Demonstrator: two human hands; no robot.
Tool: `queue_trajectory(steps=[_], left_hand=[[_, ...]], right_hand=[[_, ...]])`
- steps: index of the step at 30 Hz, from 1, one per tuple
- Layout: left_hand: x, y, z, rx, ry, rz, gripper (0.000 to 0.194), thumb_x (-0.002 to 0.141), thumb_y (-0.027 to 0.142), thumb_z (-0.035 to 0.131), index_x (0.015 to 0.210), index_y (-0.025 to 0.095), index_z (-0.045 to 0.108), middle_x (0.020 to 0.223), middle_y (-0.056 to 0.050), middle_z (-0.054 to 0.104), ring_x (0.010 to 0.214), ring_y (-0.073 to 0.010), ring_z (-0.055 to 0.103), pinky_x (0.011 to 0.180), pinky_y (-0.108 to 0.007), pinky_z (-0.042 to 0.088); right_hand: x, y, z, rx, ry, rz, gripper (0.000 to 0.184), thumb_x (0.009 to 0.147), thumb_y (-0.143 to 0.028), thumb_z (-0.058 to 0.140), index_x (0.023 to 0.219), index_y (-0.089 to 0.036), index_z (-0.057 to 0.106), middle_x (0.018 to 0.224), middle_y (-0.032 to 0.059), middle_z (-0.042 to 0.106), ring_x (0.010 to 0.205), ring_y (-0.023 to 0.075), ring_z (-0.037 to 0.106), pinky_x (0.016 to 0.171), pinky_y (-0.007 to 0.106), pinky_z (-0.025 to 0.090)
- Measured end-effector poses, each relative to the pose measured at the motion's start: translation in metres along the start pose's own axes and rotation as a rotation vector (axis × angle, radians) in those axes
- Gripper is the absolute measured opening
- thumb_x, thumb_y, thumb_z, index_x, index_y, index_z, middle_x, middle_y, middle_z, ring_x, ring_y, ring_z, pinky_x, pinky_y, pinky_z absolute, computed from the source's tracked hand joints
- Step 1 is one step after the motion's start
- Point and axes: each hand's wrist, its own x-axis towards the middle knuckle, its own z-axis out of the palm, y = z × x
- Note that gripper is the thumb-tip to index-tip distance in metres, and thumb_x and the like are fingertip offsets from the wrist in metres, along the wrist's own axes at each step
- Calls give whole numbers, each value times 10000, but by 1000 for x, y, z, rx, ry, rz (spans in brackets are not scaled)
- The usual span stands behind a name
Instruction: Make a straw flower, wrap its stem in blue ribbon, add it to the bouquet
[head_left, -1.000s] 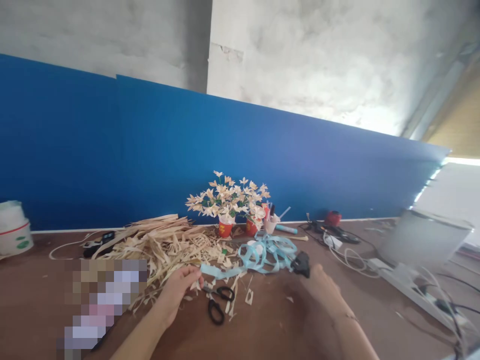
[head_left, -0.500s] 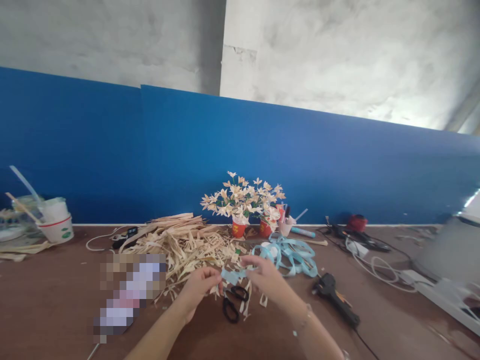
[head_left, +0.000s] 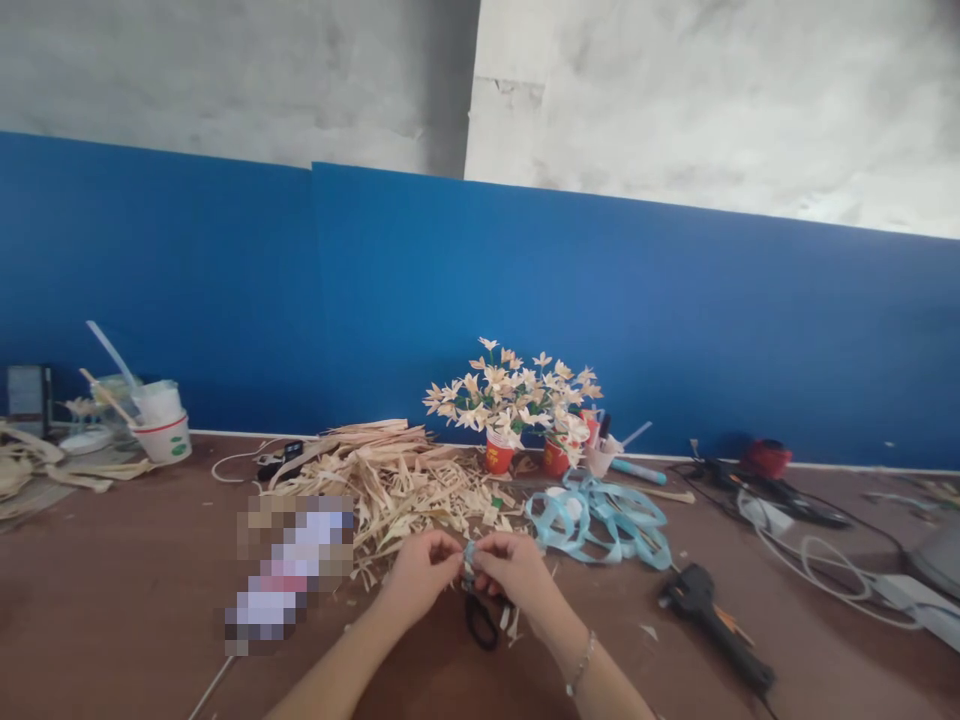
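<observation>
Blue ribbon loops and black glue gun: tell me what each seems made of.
Blue ribbon loops: perhaps sheer fabric or plastic film, faintly glossy, as they look thin and translucent. Black glue gun: probably hard plastic, fairly matte, judging by its rigid, moulded-looking body.

The ribbon (head_left: pixel 469 562) that I hold is light blue, and the scissors (head_left: pixel 481 645) have a black handle. The flowers (head_left: pixel 495 380) are cream with some green, their cups (head_left: pixel 499 460) are red with yellow marks, and the table (head_left: pixel 150 570) is brown.
</observation>
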Motion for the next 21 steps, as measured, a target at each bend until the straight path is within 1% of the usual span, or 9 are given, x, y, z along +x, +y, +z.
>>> queue_trajectory(steps=[3,5,8,13,17,21], left_hand=[[-1,-2,-2,84,-28,69,174,687,267,536,716,152,663,648,-24,652,625,-160,552,597,-243,394],[-1,-2,-3,153,-35,95,203,706,280,517,703,161,681,641,-22,651,626,-163,550,597,-241,387],[-2,-1,-3,210,3,82,201,699,289,523,676,166,680,619,-19,642,607,-164,543,597,-242,383],[-1,-1,-2,216,71,41,157,661,282,551,647,164,653,606,-14,634,601,-163,541,586,-239,384],[-3,3,-2,224,81,9,137,650,273,550,625,163,628,598,-12,634,591,-162,547,576,-237,383],[-3,4,-2,272,100,25,117,648,256,550,606,167,612,630,-18,644,632,-167,560,608,-240,386]], right_hand=[[0,0,3,6,-6,-12,208,634,-340,602,658,-136,638,458,-30,566,402,81,504,398,179,377],[-1,-1,4,9,-3,-3,212,628,-348,607,662,-141,638,448,-35,557,394,81,496,395,183,376],[-2,-3,5,9,9,3,201,626,-343,612,666,-147,634,441,-40,550,385,79,484,395,185,377],[-2,-1,6,-3,10,-19,183,638,-329,610,674,-151,633,446,-36,552,408,96,510,410,196,397],[-2,0,7,-5,15,-36,150,645,-293,590,667,-148,625,451,-33,553,409,103,513,411,203,401],[-4,-3,9,-17,35,-24,126,644,-271,579,674,-158,626,451,-35,555,407,107,513,409,205,404]])
